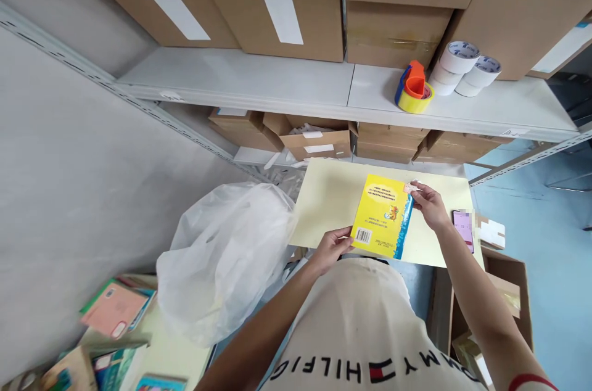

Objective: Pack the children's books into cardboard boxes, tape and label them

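Note:
A yellow book [377, 215] with a blue strip along its right side is held over the pale yellow tabletop. Printed text, a small cartoon and a barcode show on the cover facing me. My left hand [332, 249] grips its lower left corner, thumb near the barcode. At the upper right corner, my right hand [428, 201] is closed in a pinch on the book's edge. A small whitish-pink label [410, 187] shows at these fingertips; I cannot tell whether it is fully stuck to the cover.
Behind the table [324, 193], a grey shelf [277, 79] carries cardboard boxes [296, 2], white tape rolls [460, 58] and a tape dispenser [416, 89]. A phone [463, 230] lies at right, above an open carton [513, 267]. A plastic bag [222, 261] and books [115, 308] are at left.

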`<state>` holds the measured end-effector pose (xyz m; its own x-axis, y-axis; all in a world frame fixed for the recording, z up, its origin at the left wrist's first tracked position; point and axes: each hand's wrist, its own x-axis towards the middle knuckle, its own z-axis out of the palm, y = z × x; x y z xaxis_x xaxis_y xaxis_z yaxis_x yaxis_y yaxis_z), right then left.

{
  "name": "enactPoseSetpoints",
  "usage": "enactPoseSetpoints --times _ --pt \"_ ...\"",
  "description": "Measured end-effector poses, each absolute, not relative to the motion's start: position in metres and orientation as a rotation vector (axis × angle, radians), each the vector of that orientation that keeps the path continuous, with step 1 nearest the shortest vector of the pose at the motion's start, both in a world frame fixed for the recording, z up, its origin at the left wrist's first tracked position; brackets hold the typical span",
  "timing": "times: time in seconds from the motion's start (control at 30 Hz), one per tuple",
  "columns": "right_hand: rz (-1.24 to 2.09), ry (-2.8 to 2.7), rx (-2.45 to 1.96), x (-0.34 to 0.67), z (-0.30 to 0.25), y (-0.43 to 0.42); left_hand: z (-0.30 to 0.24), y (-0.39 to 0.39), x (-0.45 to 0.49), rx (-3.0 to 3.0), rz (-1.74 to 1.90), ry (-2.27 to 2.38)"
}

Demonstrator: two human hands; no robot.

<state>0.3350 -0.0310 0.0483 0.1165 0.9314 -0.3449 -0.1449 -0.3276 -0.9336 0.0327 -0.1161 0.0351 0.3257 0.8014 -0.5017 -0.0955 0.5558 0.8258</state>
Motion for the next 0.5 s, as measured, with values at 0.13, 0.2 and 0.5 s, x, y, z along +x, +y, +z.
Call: enactPoseSetpoints --times 0.13,0.2,0.5 --pt "1.412 -0.82 -1.428 0.337 0.046 -0.031 0.038 -0.119 0.037 0.792 0.675 1.072" --pt "1.417 -0.812 -1.43 0.338 0.045 -0.031 0.039 -0.121 0.039 0.787 0.674 1.072" --pt "1.405 -0.819 -1.401 0.347 0.04 -0.034 0.039 -0.121 0.045 0.656 0.682 1.046"
